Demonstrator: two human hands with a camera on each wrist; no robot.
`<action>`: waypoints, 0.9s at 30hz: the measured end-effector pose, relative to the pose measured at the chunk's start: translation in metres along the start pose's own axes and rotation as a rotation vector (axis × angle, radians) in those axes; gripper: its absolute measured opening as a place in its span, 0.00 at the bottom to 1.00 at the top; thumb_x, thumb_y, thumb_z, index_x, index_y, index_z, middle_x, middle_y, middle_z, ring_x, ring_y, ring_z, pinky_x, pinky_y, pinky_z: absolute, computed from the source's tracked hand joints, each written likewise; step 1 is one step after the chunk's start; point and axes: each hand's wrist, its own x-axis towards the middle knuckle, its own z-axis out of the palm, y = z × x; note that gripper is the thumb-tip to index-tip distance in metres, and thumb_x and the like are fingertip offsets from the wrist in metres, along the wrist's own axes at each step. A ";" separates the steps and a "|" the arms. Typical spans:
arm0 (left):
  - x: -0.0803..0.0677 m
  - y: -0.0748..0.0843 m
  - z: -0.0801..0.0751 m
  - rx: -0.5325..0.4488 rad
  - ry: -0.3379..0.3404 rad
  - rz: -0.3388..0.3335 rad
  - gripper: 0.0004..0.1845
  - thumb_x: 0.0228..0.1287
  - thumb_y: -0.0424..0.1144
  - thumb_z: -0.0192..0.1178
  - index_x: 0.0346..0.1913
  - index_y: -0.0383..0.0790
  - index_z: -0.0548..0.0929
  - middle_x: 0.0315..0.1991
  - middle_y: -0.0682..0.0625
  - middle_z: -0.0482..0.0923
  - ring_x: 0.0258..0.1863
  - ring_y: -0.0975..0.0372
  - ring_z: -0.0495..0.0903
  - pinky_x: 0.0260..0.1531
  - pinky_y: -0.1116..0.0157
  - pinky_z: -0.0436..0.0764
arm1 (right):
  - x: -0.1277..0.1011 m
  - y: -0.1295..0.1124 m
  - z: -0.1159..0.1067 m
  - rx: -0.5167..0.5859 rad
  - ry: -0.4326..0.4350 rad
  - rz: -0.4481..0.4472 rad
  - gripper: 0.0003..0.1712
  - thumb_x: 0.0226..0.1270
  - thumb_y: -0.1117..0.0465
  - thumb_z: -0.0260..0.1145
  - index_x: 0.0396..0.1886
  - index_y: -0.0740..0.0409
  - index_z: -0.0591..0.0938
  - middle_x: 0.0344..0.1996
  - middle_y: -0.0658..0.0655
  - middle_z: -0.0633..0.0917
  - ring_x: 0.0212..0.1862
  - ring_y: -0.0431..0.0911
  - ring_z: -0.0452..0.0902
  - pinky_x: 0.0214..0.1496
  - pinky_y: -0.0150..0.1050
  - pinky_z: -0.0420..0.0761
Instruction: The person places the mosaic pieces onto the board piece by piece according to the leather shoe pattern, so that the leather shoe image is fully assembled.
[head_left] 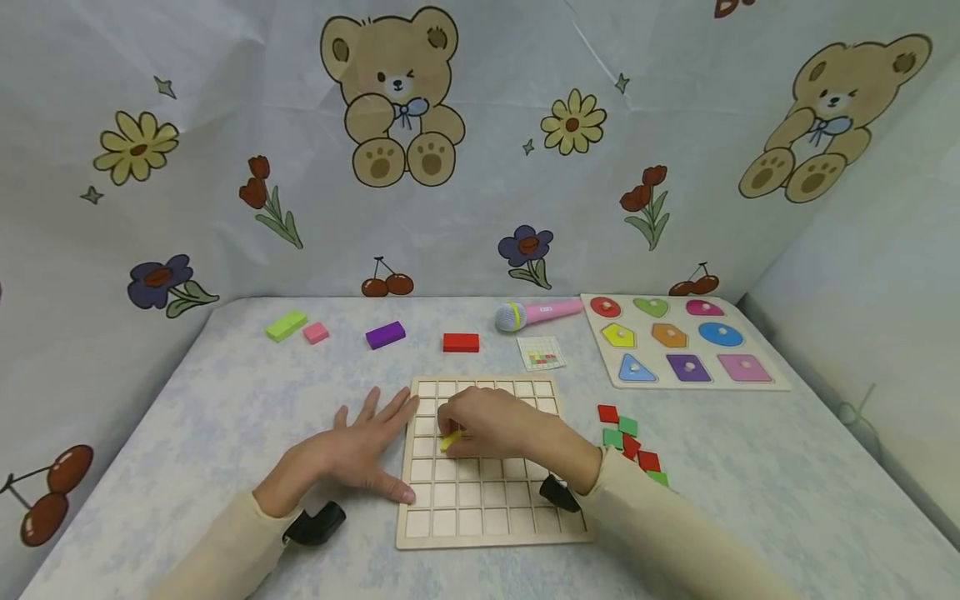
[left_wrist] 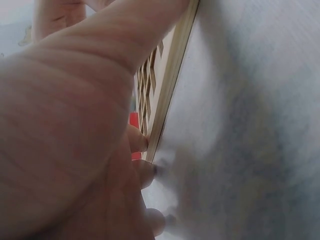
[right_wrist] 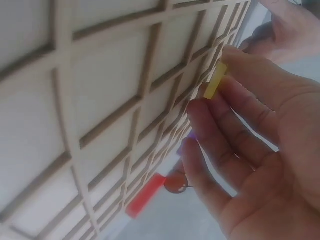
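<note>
A pale wooden grid board (head_left: 495, 522) with many square cells lies on the table. Over its left part, my right hand (head_left: 491, 423) pinches a small yellow square tile (head_left: 450, 440) between thumb and fingers. In the right wrist view the yellow tile (right_wrist: 216, 81) stands on edge in the fingertips, close over the cells. My left hand (head_left: 367, 450) rests with spread fingers at the board's left edge, its thumb and fingertips right at the frame. From the left wrist view, the palm (left_wrist: 65, 135) hides much of the board's frame (left_wrist: 172, 75).
Red and green tiles (head_left: 632, 447) lie right of the board, partly behind my right sleeve. Behind it are a green block (head_left: 287, 326), pink block (head_left: 316, 332), purple block (head_left: 386, 335), red block (head_left: 461, 342), pattern card (head_left: 542, 353), toy microphone (head_left: 536, 315) and shape puzzle (head_left: 701, 385).
</note>
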 end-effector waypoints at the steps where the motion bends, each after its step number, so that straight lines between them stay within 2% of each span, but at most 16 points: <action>1: 0.000 0.000 0.000 -0.002 -0.001 0.000 0.69 0.46 0.67 0.73 0.81 0.40 0.43 0.82 0.42 0.33 0.78 0.35 0.28 0.63 0.23 0.35 | 0.001 -0.001 0.000 -0.009 -0.003 0.001 0.08 0.63 0.54 0.74 0.36 0.48 0.83 0.31 0.43 0.82 0.34 0.35 0.73 0.34 0.29 0.75; 9: 0.000 0.000 -0.001 -0.009 -0.004 -0.003 0.69 0.46 0.67 0.74 0.81 0.40 0.43 0.82 0.42 0.33 0.78 0.35 0.28 0.63 0.23 0.34 | 0.006 -0.003 0.003 -0.054 -0.001 -0.004 0.09 0.62 0.53 0.75 0.37 0.49 0.84 0.31 0.44 0.82 0.34 0.35 0.72 0.34 0.29 0.74; 15: 0.001 -0.002 0.001 -0.009 -0.001 0.011 0.69 0.47 0.67 0.73 0.81 0.40 0.43 0.82 0.41 0.33 0.78 0.35 0.28 0.62 0.23 0.35 | 0.007 -0.004 0.005 -0.049 -0.010 -0.026 0.10 0.62 0.52 0.75 0.36 0.48 0.83 0.32 0.43 0.82 0.34 0.34 0.73 0.35 0.28 0.75; 23: 0.000 0.000 0.001 -0.005 -0.004 0.011 0.69 0.47 0.67 0.73 0.81 0.40 0.43 0.82 0.41 0.33 0.78 0.34 0.29 0.62 0.23 0.35 | 0.002 -0.002 0.000 -0.031 -0.013 0.025 0.09 0.60 0.55 0.76 0.39 0.47 0.85 0.36 0.43 0.84 0.37 0.34 0.75 0.38 0.31 0.78; 27: -0.001 -0.001 0.001 -0.004 0.000 0.008 0.69 0.47 0.67 0.73 0.81 0.40 0.43 0.82 0.41 0.34 0.78 0.35 0.29 0.63 0.23 0.36 | 0.000 0.000 0.001 -0.023 -0.016 0.010 0.08 0.61 0.56 0.75 0.39 0.47 0.86 0.36 0.43 0.84 0.38 0.33 0.76 0.39 0.30 0.78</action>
